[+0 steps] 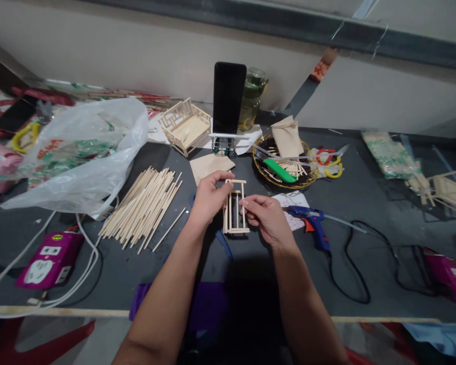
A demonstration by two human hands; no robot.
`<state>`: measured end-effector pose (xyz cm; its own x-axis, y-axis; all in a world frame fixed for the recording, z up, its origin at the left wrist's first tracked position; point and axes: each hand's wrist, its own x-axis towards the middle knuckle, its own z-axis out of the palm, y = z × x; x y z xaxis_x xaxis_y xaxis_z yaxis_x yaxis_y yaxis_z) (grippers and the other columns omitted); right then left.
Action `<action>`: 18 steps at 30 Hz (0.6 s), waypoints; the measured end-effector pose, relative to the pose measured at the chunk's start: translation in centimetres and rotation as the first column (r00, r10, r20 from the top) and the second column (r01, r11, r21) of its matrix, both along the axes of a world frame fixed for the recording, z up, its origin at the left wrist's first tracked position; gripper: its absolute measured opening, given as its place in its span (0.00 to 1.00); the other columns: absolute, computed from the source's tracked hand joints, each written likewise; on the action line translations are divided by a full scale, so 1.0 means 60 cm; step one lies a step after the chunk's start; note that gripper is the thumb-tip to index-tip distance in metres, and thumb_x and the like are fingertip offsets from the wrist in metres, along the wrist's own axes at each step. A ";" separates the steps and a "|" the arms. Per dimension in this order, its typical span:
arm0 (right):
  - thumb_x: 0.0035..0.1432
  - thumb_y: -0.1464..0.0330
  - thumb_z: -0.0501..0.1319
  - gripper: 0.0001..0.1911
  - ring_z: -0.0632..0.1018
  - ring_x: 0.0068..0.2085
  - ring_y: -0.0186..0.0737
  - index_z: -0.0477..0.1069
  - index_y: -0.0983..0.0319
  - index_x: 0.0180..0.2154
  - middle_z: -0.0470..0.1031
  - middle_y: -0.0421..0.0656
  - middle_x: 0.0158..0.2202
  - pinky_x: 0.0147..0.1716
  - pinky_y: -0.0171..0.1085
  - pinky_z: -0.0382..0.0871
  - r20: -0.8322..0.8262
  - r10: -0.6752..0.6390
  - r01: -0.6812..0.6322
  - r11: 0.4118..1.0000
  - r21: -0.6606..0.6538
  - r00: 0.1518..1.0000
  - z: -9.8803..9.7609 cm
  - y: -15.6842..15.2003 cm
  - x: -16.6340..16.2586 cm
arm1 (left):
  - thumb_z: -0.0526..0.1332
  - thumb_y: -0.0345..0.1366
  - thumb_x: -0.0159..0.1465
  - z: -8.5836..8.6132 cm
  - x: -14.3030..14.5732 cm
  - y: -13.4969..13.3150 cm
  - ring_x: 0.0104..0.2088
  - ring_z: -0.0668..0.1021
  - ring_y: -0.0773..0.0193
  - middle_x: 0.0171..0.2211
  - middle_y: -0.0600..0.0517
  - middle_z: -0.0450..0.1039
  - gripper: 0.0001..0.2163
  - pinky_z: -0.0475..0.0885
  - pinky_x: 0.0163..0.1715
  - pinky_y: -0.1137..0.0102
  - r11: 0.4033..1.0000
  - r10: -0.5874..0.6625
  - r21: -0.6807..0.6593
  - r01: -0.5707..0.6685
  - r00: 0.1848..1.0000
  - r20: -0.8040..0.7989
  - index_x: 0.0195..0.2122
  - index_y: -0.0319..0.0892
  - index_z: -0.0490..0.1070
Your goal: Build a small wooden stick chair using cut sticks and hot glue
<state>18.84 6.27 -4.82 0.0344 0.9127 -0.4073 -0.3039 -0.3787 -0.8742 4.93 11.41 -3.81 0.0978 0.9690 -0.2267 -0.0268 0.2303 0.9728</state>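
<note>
Both hands grip stick frame between them, above surface. Left hand pinches top left corner; right hand fingers closed on right rail. Frame long axis points away from person.

Dim, soft light; edges warped, blurred.

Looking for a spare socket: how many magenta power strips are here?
2. One power strip lies near left beside white cables; the other power strip at the far right edge. More may hide under the plastic bag.
</note>
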 end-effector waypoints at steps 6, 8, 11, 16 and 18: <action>0.39 0.63 0.73 0.12 0.61 0.20 0.25 0.78 0.64 0.25 0.70 0.39 0.19 0.15 0.27 0.47 -0.024 0.003 -0.003 1.000 -0.005 1.000 -0.001 0.000 0.001 | 0.61 0.30 0.54 0.001 0.000 0.000 0.10 0.60 0.75 0.13 0.62 0.61 0.10 0.53 0.10 0.79 1.000 -0.003 -0.001 0.003 1.000 -0.008 0.38 0.37 0.74; 0.39 0.63 0.73 0.12 0.61 0.20 0.25 0.78 0.64 0.25 0.70 0.39 0.19 0.15 0.27 0.47 -0.020 0.006 -0.006 1.000 -0.002 1.000 0.000 0.000 0.001 | 0.61 0.30 0.54 0.001 0.000 0.000 0.10 0.60 0.75 0.13 0.62 0.61 0.10 0.53 0.10 0.79 1.000 -0.001 -0.003 0.001 1.000 -0.005 0.38 0.37 0.74; 0.39 0.63 0.74 0.12 0.61 0.20 0.25 0.78 0.64 0.25 0.70 0.39 0.19 0.15 0.27 0.47 -0.014 0.009 -0.009 1.000 -0.001 1.000 0.002 -0.001 0.001 | 0.61 0.30 0.55 0.000 0.000 0.000 0.10 0.59 0.75 0.12 0.62 0.60 0.10 0.53 0.09 0.79 1.000 -0.003 -0.001 0.003 1.000 0.005 0.38 0.37 0.73; 0.39 0.62 0.74 0.13 0.61 0.20 0.26 0.77 0.64 0.25 0.70 0.39 0.20 0.15 0.27 0.47 0.010 0.011 -0.011 1.000 -0.001 1.000 0.002 -0.001 0.001 | 0.61 0.30 0.55 0.002 -0.001 -0.001 0.10 0.60 0.75 0.13 0.62 0.61 0.09 0.53 0.09 0.79 1.000 -0.005 0.000 0.005 1.000 0.015 0.38 0.37 0.73; 0.39 0.61 0.74 0.14 0.61 0.20 0.26 0.77 0.64 0.25 0.70 0.39 0.20 0.15 0.27 0.47 0.008 0.012 -0.012 1.000 0.001 1.000 0.001 -0.001 0.001 | 0.61 0.30 0.55 0.002 -0.001 -0.001 0.10 0.60 0.75 0.13 0.62 0.60 0.09 0.53 0.09 0.79 1.000 -0.007 0.002 0.007 1.000 0.014 0.38 0.37 0.73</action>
